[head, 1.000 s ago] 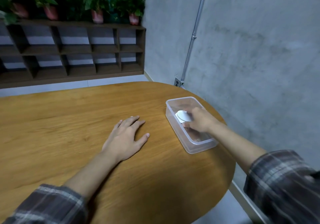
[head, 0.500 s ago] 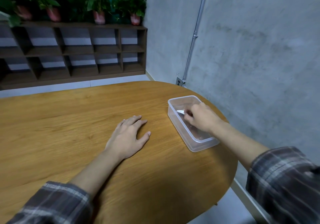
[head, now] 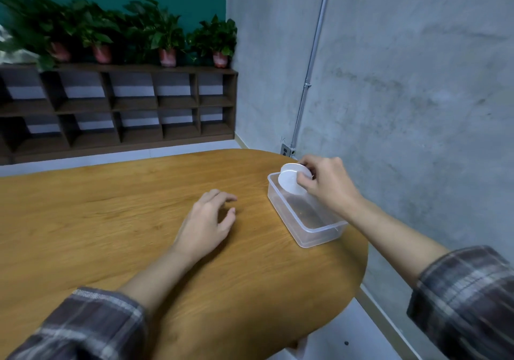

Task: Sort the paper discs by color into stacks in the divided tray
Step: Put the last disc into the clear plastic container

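Note:
A clear plastic tray (head: 311, 234) stands on the wooden table near its right edge. My right hand (head: 326, 183) grips a stack of white paper discs (head: 290, 180), tilted on edge and lifted above the tray's far end. The tray's near part looks bare through its clear walls. My left hand (head: 207, 220) is on the table to the left of the tray, fingers loosely curled and lifted a little, holding nothing.
The oval wooden table (head: 111, 220) ends just right of the tray, close to a grey concrete wall (head: 403, 109). A dark shelf unit (head: 119, 109) with several potted plants (head: 167, 37) stands far behind.
My right hand has raised the white discs out of the tray's far end and tipped them on edge. My left hand's fingers have curled up from lying flat.

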`<move>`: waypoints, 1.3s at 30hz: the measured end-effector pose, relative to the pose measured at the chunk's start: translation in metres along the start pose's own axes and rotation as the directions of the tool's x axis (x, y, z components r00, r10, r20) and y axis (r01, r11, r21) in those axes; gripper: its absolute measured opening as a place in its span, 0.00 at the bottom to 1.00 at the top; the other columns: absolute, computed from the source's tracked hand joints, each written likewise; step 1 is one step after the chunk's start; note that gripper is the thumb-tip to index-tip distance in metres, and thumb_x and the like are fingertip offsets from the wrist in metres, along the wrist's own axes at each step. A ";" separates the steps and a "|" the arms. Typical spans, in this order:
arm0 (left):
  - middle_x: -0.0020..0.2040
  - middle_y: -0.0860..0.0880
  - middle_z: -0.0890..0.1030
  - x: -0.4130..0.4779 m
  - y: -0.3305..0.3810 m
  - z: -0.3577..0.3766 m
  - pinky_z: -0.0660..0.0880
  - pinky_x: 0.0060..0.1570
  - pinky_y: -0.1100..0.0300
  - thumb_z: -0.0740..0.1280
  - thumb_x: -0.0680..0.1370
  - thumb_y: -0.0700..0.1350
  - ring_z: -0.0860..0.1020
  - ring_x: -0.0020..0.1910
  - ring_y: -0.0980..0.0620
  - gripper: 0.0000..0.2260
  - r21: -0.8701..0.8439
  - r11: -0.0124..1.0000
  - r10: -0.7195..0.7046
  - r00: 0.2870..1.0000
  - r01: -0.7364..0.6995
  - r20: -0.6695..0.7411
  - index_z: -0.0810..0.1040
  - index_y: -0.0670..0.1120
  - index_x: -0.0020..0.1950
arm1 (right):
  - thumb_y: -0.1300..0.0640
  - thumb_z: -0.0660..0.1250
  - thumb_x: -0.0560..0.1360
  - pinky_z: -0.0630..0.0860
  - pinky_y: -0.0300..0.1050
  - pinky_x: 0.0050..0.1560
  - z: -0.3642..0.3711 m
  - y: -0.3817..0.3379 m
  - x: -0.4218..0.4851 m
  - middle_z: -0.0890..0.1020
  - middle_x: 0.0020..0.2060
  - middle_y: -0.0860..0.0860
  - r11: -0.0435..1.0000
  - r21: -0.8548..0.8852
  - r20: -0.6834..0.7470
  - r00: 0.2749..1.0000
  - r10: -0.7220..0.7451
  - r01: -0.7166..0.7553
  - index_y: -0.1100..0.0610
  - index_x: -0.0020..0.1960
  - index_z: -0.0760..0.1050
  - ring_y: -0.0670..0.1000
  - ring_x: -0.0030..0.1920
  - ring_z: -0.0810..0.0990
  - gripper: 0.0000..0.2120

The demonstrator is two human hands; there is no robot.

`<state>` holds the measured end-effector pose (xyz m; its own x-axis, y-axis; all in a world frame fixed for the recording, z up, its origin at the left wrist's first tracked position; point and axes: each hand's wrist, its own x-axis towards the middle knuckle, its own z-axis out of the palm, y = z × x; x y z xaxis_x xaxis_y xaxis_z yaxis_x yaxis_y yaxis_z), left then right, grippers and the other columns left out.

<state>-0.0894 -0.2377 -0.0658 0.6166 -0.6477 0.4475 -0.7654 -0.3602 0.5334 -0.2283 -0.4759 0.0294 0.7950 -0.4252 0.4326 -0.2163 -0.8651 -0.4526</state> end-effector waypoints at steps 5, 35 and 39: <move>0.62 0.56 0.78 0.008 0.035 -0.042 0.73 0.61 0.59 0.72 0.80 0.48 0.76 0.58 0.57 0.15 -0.090 0.996 -0.022 0.998 0.017 -0.055 0.80 0.51 0.67 | 0.60 0.70 0.74 0.81 0.49 0.46 -0.006 -0.063 -0.014 0.86 0.39 0.46 0.984 0.159 0.070 0.993 -0.097 0.085 0.53 0.49 0.83 0.48 0.41 0.84 0.06; 0.38 0.53 0.84 -0.224 -0.163 -0.358 0.75 0.41 0.64 0.73 0.80 0.47 0.79 0.37 0.59 0.03 -0.063 0.871 -0.468 0.783 0.487 -0.410 0.86 0.50 0.51 | 0.61 0.72 0.76 0.78 0.38 0.38 0.216 -0.419 -0.042 0.82 0.41 0.49 0.793 0.515 0.269 0.816 -0.511 0.327 0.50 0.50 0.79 0.45 0.32 0.81 0.07; 0.36 0.52 0.84 -0.245 -0.197 -0.387 0.72 0.36 0.68 0.73 0.80 0.45 0.79 0.31 0.63 0.02 -0.108 0.826 -0.536 0.710 0.554 -0.456 0.84 0.48 0.49 | 0.61 0.73 0.75 0.78 0.40 0.39 0.254 -0.456 -0.038 0.82 0.40 0.49 0.792 0.531 0.292 0.812 -0.505 0.301 0.50 0.50 0.79 0.46 0.32 0.82 0.08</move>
<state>-0.0183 0.2520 -0.0033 0.9325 0.0392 0.3592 -0.2705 -0.5832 0.7659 -0.0160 0.0017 0.0216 0.9206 0.1688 0.3521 0.3690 -0.6714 -0.6427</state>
